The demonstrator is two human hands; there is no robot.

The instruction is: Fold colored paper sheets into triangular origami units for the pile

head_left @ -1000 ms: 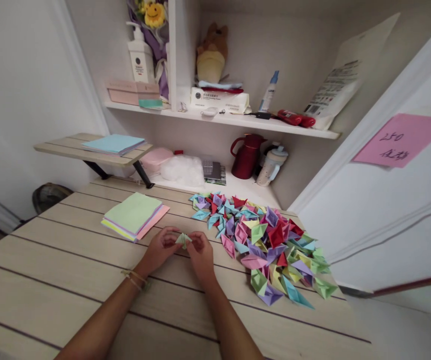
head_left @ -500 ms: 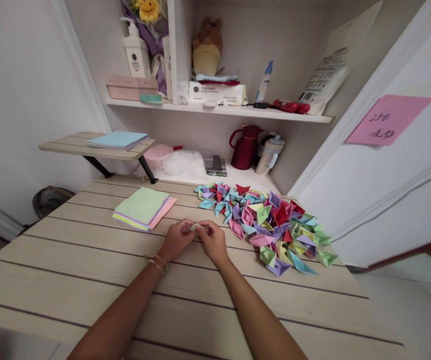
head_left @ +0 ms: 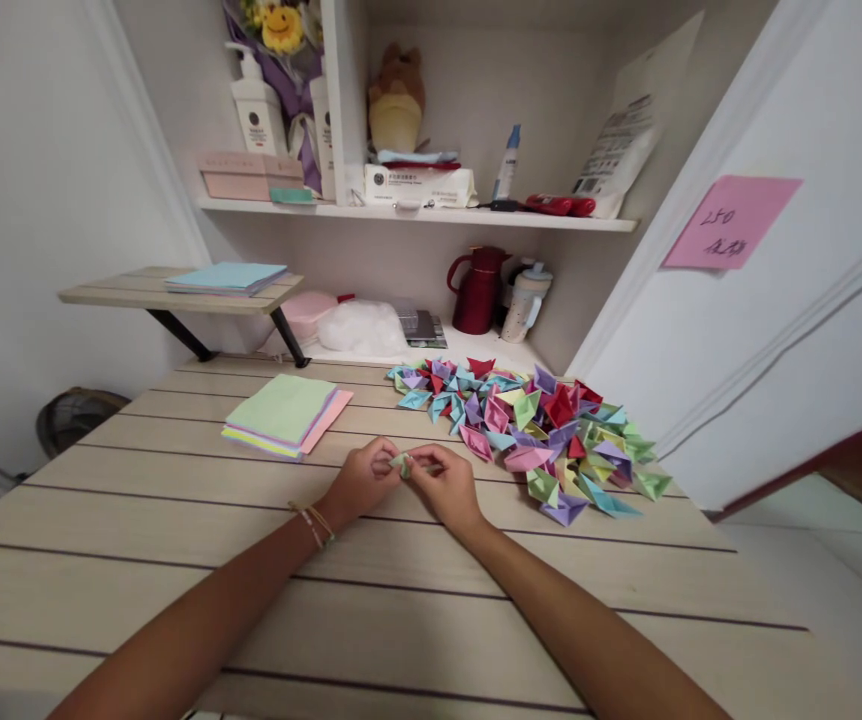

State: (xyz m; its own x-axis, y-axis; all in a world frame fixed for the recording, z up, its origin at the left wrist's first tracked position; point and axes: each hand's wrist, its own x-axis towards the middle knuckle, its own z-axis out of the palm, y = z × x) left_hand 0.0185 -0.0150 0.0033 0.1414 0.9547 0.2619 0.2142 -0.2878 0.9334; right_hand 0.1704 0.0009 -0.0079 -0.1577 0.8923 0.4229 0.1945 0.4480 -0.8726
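Note:
Between my two hands is a small piece of folded light-green paper [head_left: 402,463], pinched at both sides just above the table. My left hand [head_left: 362,478], with bracelets at its wrist, grips the paper's left side, its fingers curled. On the right side, the thumb and fingers of my right hand [head_left: 446,484] close on the same paper. Much of its shape is hidden by the fingers. To the right spreads a heap of folded paper boats [head_left: 528,430] in many colours. Left of my hands lies a stack of square coloured paper [head_left: 285,412], green on top.
A small raised stand [head_left: 116,290] at the back left bears more paper sheets [head_left: 228,277]. Behind the table, a shelf unit holds a red jug [head_left: 476,290], a pale bottle [head_left: 527,303] and a white plastic bag [head_left: 362,328]. A pink note [head_left: 735,225] hangs at right.
My hands have drawn slightly apart, the right one shifting to the right, and more of the green paper shows between them. The camera view has turned a little.

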